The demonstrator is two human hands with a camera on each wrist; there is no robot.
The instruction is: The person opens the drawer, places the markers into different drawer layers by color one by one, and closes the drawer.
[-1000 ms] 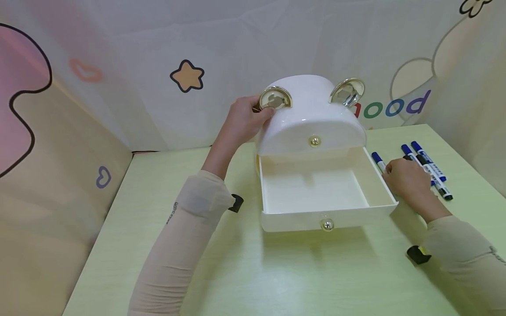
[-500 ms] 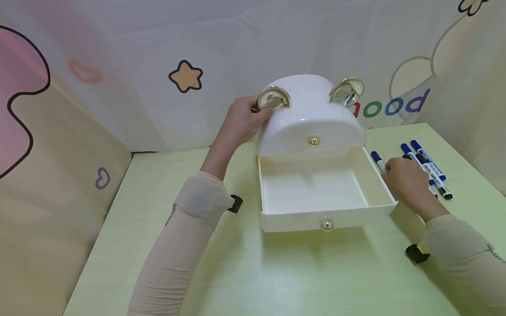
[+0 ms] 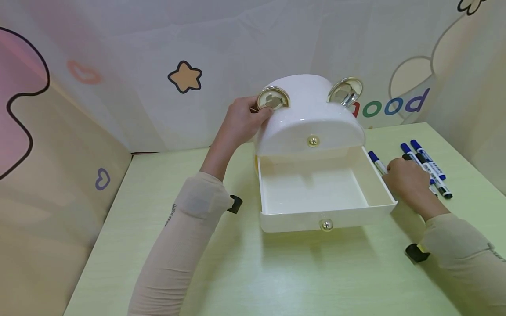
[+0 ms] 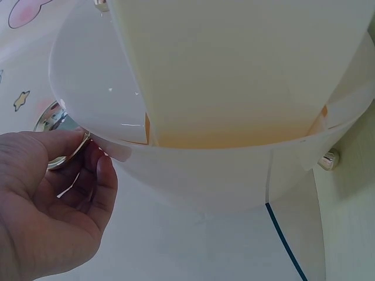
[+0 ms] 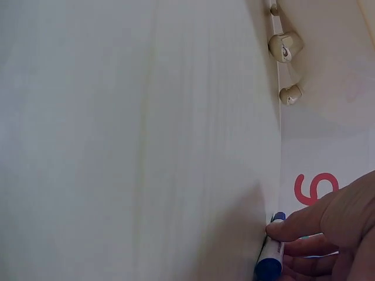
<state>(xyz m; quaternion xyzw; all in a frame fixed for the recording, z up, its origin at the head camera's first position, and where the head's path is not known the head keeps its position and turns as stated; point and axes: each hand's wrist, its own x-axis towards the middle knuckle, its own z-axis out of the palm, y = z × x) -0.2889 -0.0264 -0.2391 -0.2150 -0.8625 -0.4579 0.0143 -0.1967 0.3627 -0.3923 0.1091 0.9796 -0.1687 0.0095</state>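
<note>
A white storage box [image 3: 304,96] with two gold ears stands on the table, its lower drawer [image 3: 330,219] pulled out and nothing inside it. My left hand [image 3: 243,120] pinches the box's left gold ear [image 3: 272,97] between thumb and fingers. In the left wrist view the thumb presses on that ear [image 4: 54,120] close beside the white shell. Right of the drawer, my right hand [image 3: 408,177] holds a blue-capped marker [image 3: 377,162]. The right wrist view shows thumb and fingers on either side of this white marker [image 5: 272,249], low by the tabletop.
Several more markers [image 3: 428,164], blue and black capped, lie just beyond my right hand. A printed cloth [image 3: 237,52] hangs behind the pale green table [image 3: 316,281]. Round gold knobs [image 3: 327,224] stick out from the drawer fronts.
The blue-capped marker by my right hand has shifted slightly left and turned a little. My left hand and the box hold their places.
</note>
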